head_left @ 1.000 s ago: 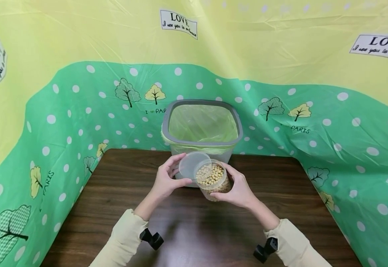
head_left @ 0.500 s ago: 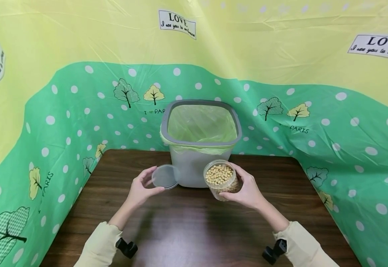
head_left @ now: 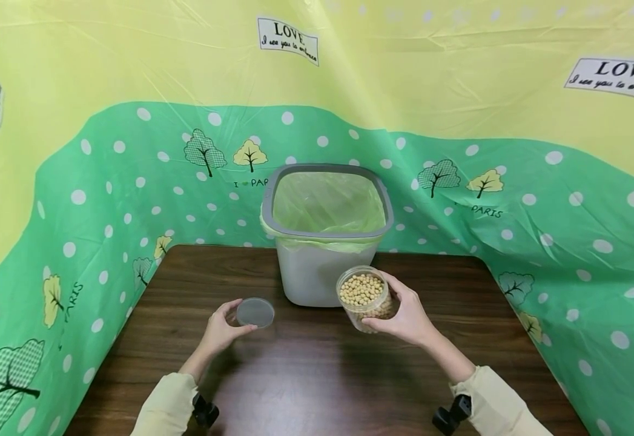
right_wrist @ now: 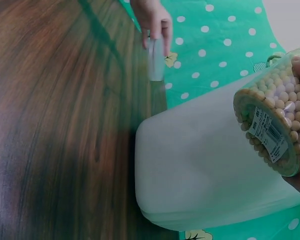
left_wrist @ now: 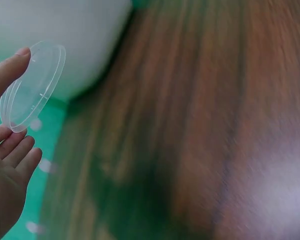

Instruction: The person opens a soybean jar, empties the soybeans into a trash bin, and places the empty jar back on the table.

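A round clear plastic lid (head_left: 255,312) is pinched between the thumb and fingers of my left hand (head_left: 220,332), low over the table left of the bin. In the left wrist view the lid (left_wrist: 36,85) stands edge-up against the thumb. My right hand (head_left: 406,312) grips an uncapped clear jar (head_left: 364,298), tilted a little, in front of the bin's right side. Pale round beans, like soybeans (head_left: 360,289), fill it close to the rim. A white barcode label (right_wrist: 268,134) shows on the jar's base in the right wrist view.
A grey-white trash bin (head_left: 311,272) with a grey rim and a green liner bag (head_left: 327,200) stands at the table's back edge. Dark wood tabletop (head_left: 295,375) spreads below the hands. A green and yellow printed curtain (head_left: 131,163) surrounds the table on three sides.
The lid has come away from the jar's mouth; my left hand has carried it left and down towards the table. The right hand with the jar has shifted slightly right.
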`<state>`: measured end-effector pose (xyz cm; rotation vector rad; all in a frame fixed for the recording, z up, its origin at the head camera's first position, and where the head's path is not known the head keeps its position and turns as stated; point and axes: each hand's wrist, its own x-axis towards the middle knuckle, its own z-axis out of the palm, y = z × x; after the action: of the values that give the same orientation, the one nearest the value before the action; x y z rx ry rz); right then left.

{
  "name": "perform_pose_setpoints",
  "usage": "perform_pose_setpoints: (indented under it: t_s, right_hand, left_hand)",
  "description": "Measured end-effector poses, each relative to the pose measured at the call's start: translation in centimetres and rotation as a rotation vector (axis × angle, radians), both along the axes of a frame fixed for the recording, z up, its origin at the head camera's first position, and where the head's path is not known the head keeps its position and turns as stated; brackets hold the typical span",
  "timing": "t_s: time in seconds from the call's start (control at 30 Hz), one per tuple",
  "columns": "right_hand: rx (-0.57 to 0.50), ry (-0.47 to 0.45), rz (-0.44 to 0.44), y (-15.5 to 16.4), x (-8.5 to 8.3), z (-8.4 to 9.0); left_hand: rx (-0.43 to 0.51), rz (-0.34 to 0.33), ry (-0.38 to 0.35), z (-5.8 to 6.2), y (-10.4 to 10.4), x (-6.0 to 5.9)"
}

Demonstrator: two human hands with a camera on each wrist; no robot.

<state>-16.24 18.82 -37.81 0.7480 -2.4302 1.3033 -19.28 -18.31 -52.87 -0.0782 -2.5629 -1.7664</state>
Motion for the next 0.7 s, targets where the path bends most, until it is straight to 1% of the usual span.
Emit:
perform_pose_setpoints:
  t_s: [0.17, 0.23, 0.3, 0.43, 0.5, 0.63, 0.7]
  right_hand:
    - [0.002, 0.023, -0.011, 0.2, 0.1, -0.2]
    - [0.006, 0.032, -0.022, 0.3, 0.1, -0.2]
    - [0.012, 0.029, -0.031, 0.4, 0.2, -0.2]
    - [0.024, 0.014, -0.039, 0.6, 0.3, -0.2]
    - [0.025, 0.007, -0.042, 0.7, 0.4, -0.2]
    - [0.025, -0.003, -0.056, 0.9, 0.5, -0.2]
    - [0.025, -0.005, -0.061, 0.9, 0.5, -0.2]
  left_hand:
    - [-0.074, 0.032, -0.055, -2.1, -1.0, 0.0]
    - [-0.115, 0.036, -0.054, -2.8, -1.4, 0.1]
    - [-0.168, 0.036, -0.029, -3.4, -1.7, 0.1]
    - [-0.302, 0.04, 0.068, -4.3, -2.1, 0.3]
    - [-0.352, 0.042, 0.109, -4.6, -2.3, 0.4]
    - [-0.42, 0.035, 0.163, -5.2, -2.6, 0.5]
    - [-0.44, 0.028, 0.167, -5.4, -2.6, 0.5]
